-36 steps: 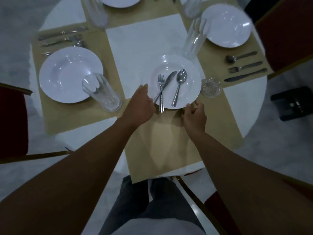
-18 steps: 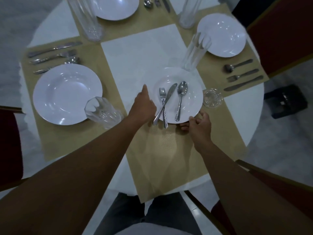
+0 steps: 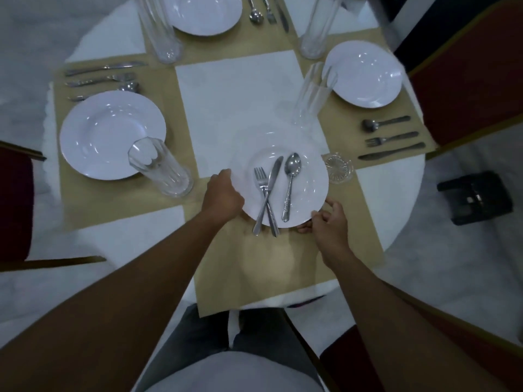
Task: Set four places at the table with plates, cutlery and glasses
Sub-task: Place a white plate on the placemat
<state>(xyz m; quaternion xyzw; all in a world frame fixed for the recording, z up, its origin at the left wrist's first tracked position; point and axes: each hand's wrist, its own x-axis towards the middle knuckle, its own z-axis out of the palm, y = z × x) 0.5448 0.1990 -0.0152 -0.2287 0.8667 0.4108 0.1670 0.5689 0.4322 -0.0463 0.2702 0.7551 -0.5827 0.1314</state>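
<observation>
A white plate (image 3: 308,193) lies at the far end of the near tan placemat (image 3: 271,264). A fork (image 3: 264,193), a knife (image 3: 268,193) and a spoon (image 3: 291,182) lie on it, the fork and knife crossed. My left hand (image 3: 223,198) grips the plate's left rim. My right hand (image 3: 328,222) pinches its near right rim. A small glass (image 3: 338,168) stands just right of the plate, and a tall glass (image 3: 314,94) stands beyond it.
Three other places are laid: a left plate (image 3: 110,131) with cutlery (image 3: 104,79) and a glass (image 3: 161,168), a far plate (image 3: 203,12), a right plate (image 3: 363,73) with cutlery (image 3: 393,140). Red chairs (image 3: 467,75) ring the round table.
Both hands have drawn the plate with its cutlery a little toward me on the near placemat. My left hand has closed on the rim.
</observation>
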